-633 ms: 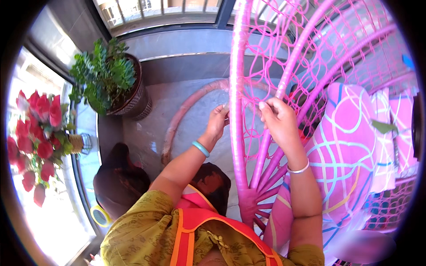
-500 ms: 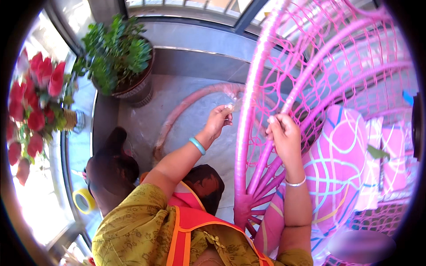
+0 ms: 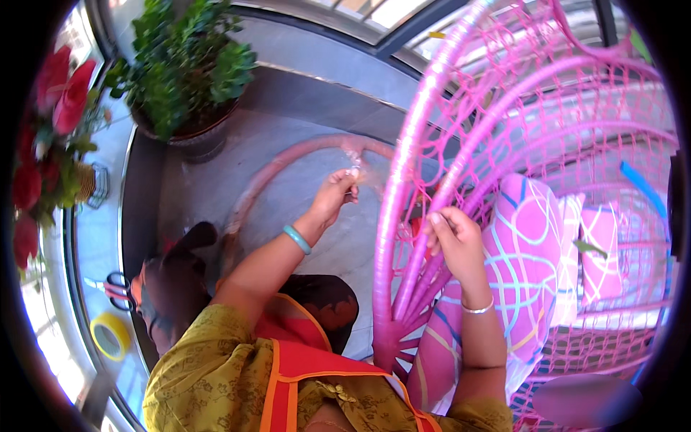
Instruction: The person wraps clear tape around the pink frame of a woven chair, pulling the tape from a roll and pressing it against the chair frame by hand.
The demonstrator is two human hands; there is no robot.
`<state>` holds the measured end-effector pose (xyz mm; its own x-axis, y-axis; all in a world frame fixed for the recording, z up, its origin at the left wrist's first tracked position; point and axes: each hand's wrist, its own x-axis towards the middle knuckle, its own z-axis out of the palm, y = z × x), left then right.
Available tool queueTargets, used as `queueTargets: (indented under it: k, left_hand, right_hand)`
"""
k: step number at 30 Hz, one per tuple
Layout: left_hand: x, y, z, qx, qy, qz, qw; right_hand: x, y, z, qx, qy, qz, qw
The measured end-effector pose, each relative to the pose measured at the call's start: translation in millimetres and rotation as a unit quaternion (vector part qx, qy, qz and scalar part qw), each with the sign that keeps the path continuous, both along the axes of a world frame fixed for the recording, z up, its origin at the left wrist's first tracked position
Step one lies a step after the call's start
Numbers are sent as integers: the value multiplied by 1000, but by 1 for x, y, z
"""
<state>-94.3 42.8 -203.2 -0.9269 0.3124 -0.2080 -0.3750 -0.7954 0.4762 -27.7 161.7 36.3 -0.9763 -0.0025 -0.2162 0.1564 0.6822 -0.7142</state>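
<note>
A pink hanging-chair frame with woven netting (image 3: 392, 216) stands upright before me, its outer tube wrapped in shiny clear film. To the left of that tube, my left hand (image 3: 332, 198) pinches the end of a translucent strip of clear film (image 3: 371, 177) between thumb and fingers. The strip reaches toward the tube; where it joins is blurred. On the tube's right side, my right hand (image 3: 458, 241) is closed beside the lower ribs (image 3: 425, 252), thumb against fingers. Whatever it may hold is hidden. A pink patterned cushion (image 3: 522, 252) lies right of this hand.
On the grey floor behind my left hand lies a curved pinkish hoop (image 3: 288, 157). A potted plant (image 3: 180, 72) stands back left, red flowers (image 3: 72, 97) at far left. Scissors (image 3: 119, 290) and a yellow tape roll (image 3: 108, 317) lie on the left ledge.
The view has shifted, bringing the scissors into sight beside the tape roll. Both hands keep nearly the same pose; the left still pinches the clear strip, the right sits slightly lower along the ribs.
</note>
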Motion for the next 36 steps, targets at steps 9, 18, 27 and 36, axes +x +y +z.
queueTargets:
  k: [9,18,27,36]
  left_hand:
    - [12,18,14,13,25,24,999]
    - [19,20,35,-48,76,-5,996]
    - [10,17,31,-53,79,-7,995]
    - [-4,25,19,-56,71,-26,996]
  right_hand:
    - [2,-8,4,70,155,109,979]
    - [3,2,-10,70,233,125,962]
    - [-1,1,-17,194,241,134,941]
    - [-14,7,-29,301,237,114,917]
